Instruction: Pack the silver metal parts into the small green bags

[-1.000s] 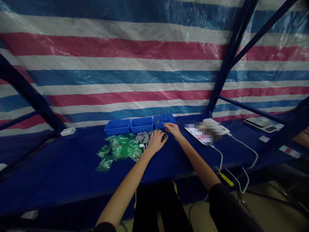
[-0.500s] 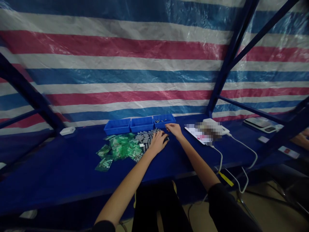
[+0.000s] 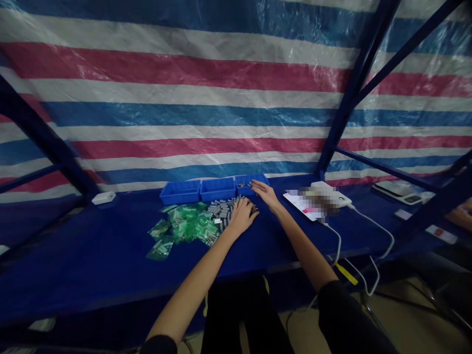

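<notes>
My left hand [image 3: 242, 216] rests at the right side of a pile of small grey metal cylinders [image 3: 221, 210], its fingers curled over. Something small and shiny shows by its fingertips, too small to name. My right hand [image 3: 266, 193] is at the front edge of the right-hand blue bin [image 3: 262, 179], fingers stretched out towards it, with nothing visible in them. A few small metal pieces [image 3: 242, 185] lie in that bin. Left of the cylinders is a heap of green-tinted clear bags [image 3: 188, 223] with small parts inside.
Two more blue bins, the middle one [image 3: 217, 188] and the left one [image 3: 180, 191], stand in the row. A tablet [image 3: 300, 205], partly blurred, and a white device [image 3: 342, 199] with cables are at right. A scale [image 3: 398, 191] sits farther right, beyond a blue frame post [image 3: 341, 105].
My right hand has moved slightly up towards the right-hand bin, and its bent fingers have straightened out. My left hand stays nearly in place by the metal cylinders.
</notes>
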Demonstrator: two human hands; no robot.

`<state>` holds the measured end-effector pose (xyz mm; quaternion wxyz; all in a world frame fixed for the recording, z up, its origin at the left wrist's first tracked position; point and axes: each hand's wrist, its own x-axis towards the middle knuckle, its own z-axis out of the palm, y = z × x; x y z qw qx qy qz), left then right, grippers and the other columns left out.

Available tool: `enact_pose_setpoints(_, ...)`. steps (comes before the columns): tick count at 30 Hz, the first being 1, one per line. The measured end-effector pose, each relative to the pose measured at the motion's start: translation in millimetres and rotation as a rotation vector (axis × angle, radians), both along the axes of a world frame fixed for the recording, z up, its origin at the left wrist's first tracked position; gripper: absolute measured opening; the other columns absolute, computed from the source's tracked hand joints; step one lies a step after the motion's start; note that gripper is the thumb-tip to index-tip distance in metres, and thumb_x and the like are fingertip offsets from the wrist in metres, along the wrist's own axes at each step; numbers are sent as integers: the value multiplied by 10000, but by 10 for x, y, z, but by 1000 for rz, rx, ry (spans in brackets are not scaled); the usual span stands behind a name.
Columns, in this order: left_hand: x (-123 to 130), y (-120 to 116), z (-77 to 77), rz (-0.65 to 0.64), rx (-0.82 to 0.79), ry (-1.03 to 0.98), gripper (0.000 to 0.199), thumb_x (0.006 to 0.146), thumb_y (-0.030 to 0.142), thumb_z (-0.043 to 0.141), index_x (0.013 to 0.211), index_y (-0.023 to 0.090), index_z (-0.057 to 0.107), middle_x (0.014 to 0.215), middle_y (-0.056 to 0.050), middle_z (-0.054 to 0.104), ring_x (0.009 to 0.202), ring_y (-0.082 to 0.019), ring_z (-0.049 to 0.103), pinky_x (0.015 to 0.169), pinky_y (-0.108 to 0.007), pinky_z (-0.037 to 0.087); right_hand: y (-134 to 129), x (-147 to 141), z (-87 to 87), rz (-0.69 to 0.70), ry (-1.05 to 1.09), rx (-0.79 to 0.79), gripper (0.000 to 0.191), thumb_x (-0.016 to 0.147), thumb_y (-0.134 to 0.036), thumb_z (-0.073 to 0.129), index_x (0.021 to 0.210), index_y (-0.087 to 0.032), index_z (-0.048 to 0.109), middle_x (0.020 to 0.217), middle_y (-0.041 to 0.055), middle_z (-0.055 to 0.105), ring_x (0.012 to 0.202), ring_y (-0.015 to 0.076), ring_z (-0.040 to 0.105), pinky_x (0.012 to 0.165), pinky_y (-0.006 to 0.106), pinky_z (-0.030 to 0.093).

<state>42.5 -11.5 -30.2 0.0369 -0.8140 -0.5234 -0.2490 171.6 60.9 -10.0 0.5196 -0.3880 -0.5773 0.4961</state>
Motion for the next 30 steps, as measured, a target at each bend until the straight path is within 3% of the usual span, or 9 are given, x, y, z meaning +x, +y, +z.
enact_pose_setpoints(4, -64, 36, 63, 168, 59, -103, 222, 885, 385, 417, 903, 206, 547, 985, -50, 548, 952, -220, 466, 822, -373, 344, -5, -53, -52, 41, -112, -9, 312, 724, -407, 602, 925, -187, 695, 977, 69, 696, 868, 191, 643, 758, 304, 492)
enact_pose_setpoints(11, -157, 90, 96, 371, 34, -334, 265, 912, 375, 345, 879, 199, 539, 975, -60, 574, 957, -234, 486, 835, -393, 354, -29, -134, -134, 173, -142, 34, 351, 680, -477, 636, 831, -169, 714, 770, 52, 703, 710, 184, 651, 671, 302, 500)
enact_pose_setpoints(18, -170, 143, 69, 403, 4, -474, 308, 912, 380, 339, 781, 198, 550, 881, -54, 591, 910, -225, 524, 797, -364, 376, -78, -172, -136, 272, -54, 62, 361, 567, -394, 737, 839, -158, 708, 813, 41, 713, 743, 166, 649, 812, 335, 485)
enact_pose_setpoints(30, -192, 177, 52, 373, 44, -490, 326, 892, 363, 382, 652, 197, 529, 773, -45, 577, 807, -202, 537, 740, -332, 383, -91, -182, -109, 255, -68, 38, 343, 528, -381, 752, 776, -148, 706, 741, 43, 708, 725, 182, 652, 787, 348, 486)
